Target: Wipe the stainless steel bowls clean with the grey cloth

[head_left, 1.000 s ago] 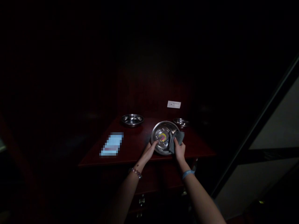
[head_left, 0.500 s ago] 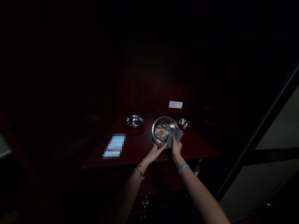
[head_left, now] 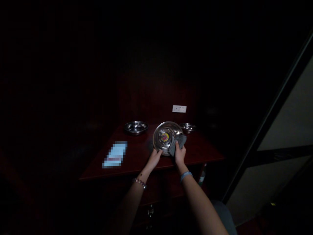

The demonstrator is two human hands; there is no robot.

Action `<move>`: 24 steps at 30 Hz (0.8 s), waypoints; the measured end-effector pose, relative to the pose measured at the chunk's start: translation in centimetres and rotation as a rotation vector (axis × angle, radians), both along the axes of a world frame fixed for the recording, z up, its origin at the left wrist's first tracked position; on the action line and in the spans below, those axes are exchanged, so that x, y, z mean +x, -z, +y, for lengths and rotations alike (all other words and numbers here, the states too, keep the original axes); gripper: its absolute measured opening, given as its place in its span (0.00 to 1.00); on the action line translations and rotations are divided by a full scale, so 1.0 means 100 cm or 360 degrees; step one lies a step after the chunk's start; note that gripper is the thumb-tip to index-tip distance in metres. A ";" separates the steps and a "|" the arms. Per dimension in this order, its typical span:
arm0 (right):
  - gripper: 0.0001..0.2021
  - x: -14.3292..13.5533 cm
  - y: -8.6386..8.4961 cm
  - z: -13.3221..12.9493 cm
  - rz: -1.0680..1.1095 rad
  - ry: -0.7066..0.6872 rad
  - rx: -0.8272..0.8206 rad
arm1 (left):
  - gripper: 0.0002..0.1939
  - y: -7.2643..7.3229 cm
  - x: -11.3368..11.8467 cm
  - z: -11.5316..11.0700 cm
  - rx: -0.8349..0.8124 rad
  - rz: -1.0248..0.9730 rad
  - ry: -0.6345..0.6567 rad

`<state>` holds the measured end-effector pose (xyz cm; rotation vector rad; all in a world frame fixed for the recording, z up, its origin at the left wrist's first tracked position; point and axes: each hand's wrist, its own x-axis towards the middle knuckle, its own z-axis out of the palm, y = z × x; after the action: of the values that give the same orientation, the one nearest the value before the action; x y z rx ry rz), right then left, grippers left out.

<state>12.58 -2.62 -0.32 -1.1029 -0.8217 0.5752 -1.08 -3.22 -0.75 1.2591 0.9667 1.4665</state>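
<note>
Okay — our left hand [head_left: 154,160] grips the round silver metal bowl [head_left: 163,142] by its near rim, likely so the tilted inside faces us, over the dark-red wooden table [head_left: 141,155] — our right hand [head_left: 180,154] clasps a grey textured cloth [head_left: 180,140] against the bowl's right side.
</note>
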 end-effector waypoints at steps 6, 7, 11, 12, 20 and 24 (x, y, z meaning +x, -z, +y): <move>0.27 0.002 0.002 0.001 0.0000 0.0031 -0.0033 | 0.29 -0.001 -0.007 -0.004 -0.0224 -0.0114 0.0017; 0.26 0.002 0.002 0.001 -0.0001 0.0031 -0.0038 | 0.29 -0.002 -0.008 -0.005 -0.0221 -0.0131 0.0017; 0.23 0.002 0.004 0.006 -0.0042 0.0024 -0.0097 | 0.25 -0.006 -0.010 -0.010 -0.0188 -0.0202 -0.0011; 0.22 0.003 0.005 0.008 -0.0060 0.0009 -0.0116 | 0.24 -0.008 -0.010 -0.011 -0.0191 -0.0213 -0.0027; 0.23 0.053 0.008 0.019 -0.0349 -0.0399 -0.0130 | 0.15 -0.010 -0.015 -0.001 -0.0114 -0.0155 -0.0019; 0.25 0.067 0.010 0.016 -0.0317 -0.0368 -0.0106 | 0.15 -0.025 -0.016 0.007 -0.0159 0.0079 0.0123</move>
<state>19.24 -1.06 -1.31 -1.1465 -1.1198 0.6968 -2.72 -2.52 1.75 1.2513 1.0009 1.3167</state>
